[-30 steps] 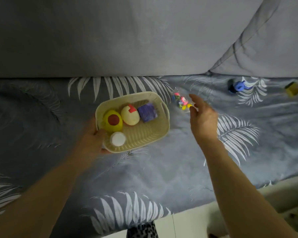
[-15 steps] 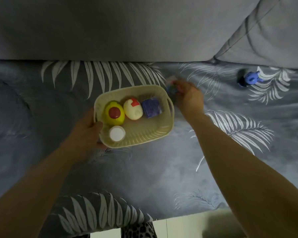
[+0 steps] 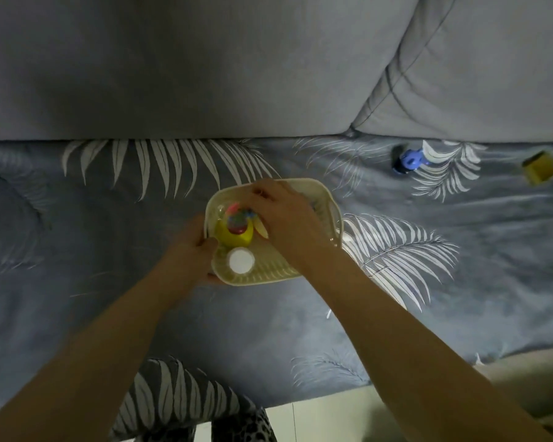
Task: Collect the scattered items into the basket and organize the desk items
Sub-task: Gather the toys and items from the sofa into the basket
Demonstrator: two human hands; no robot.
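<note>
Beads (image 3: 237,218) came with my right hand (image 3: 288,218) into the basket (image 3: 324,199), fingers pinching them; my left hand (image 3: 189,250) grips its left rim. Blue toy (image 3: 407,161) and yellow block (image 3: 540,167) lie near the bed's far edge.

Basket (image 3: 328,199) mid-bed on cover (image 3: 77,282). L hand (image 3: 190,250) at basket's left rim; R hand (image 3: 288,218) over basket's middle. In basket: bead bag (image 3: 237,218) atop duck toy (image 3: 233,237), round cap (image 3: 241,260) in front. Well right of basket: small toy (image 3: 407,161), block (image 3: 540,167) further right. Cushions (image 3: 205,65) behind basket.
</note>
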